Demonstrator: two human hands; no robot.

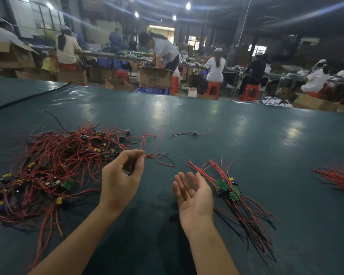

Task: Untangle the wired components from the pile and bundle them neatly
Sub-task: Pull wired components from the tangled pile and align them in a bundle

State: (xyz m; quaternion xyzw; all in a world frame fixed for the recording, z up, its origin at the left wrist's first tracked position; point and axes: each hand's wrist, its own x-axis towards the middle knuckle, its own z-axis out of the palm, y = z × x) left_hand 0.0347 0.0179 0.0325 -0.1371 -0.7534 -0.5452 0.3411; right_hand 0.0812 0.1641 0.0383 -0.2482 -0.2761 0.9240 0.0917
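Beside the tangled red pile (pixel 54 165), left fingers (pixel 140 159) pinch a wire (pixel 149 156); right fingers (pixel 184 182) lie spread.

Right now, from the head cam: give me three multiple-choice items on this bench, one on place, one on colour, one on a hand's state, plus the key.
1. Where does the tangled pile lie from the left hand?
A. To its left
B. To its right
C. In its palm

2. What colour are most wires in the pile?
A. Blue
B. White
C. Red

3. What is the right hand doing?
A. Gripping a board
B. Held open, palm up, empty
C. Pinching a wire

Key:
1 A: the pile spreads over the table to the left of that hand.
2 C: red strands dominate, with a few black ones.
3 B: its fingers are straight and hold nothing; it is the left hand that pinches a red wire.
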